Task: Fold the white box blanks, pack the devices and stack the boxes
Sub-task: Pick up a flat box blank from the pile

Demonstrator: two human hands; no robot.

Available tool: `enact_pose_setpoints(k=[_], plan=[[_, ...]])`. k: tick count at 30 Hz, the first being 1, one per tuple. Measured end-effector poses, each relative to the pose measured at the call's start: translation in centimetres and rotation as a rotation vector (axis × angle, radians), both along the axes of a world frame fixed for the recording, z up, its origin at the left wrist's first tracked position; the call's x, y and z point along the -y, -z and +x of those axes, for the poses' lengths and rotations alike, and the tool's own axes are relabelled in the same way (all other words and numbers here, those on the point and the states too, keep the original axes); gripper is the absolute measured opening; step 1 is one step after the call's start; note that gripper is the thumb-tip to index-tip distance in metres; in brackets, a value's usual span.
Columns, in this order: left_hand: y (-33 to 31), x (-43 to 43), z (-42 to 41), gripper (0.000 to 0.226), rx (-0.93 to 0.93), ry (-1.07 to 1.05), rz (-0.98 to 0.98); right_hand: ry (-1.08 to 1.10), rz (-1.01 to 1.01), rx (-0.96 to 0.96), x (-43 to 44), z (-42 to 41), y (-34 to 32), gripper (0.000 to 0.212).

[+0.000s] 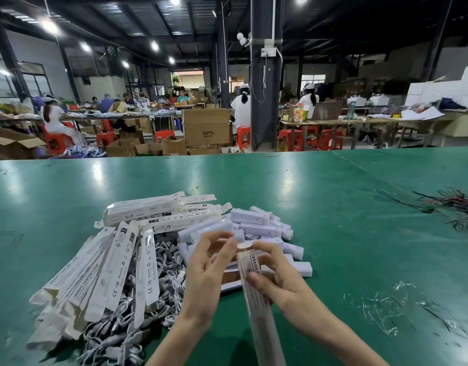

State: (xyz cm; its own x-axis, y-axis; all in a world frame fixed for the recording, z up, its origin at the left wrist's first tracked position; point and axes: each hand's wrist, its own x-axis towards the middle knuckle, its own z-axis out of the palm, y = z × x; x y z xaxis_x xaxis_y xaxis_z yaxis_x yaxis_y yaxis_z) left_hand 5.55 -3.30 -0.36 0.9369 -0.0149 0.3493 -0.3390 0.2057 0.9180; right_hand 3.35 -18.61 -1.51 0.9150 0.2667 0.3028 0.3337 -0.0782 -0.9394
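A wide factory hall lies behind, with people (53, 114) seated at long benches, red stools (57, 142) and brown cartons (206, 128) on the floor. In front runs a green surface (333, 233).

Both hands hold one long white box (263, 326) above the near edge, its length running from the fingertips back toward the body. The right hand (277, 276) grips it near the far end, thumb pressed on the printed face and fingers curled round the other side. The left hand (209, 270) has its fingers bent and pinches the rounded end flap (241, 244) at the far tip of the box.

Just left of the hands lies a fan of flat blanks (108, 268), printed side up, partly over a heap of white cables (116, 336). Beyond them more long boxes (148, 212) lie piled crosswise. Behind the hands sits a loose pile of small white devices (256, 223), some touching the boxes.

Far right on the surface lies a tangle of dark wires (454, 207), and nearer, scraps of clear plastic (380, 307).
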Motion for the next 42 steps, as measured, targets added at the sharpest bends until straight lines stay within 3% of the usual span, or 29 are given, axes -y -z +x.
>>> enact_pose_setpoints(k=[10, 42], plan=[[-1.1, -0.9, -0.2, 0.013, 0.009, 0.02, 0.012, 0.013, -0.157, 0.101, 0.5, -0.4, -0.6, 0.036], [-0.9, -1.1, -0.4, 0.012, 0.043, 0.062, -0.005, 0.024, -0.166, 0.096, 0.7, -0.3, -0.6, 0.033]])
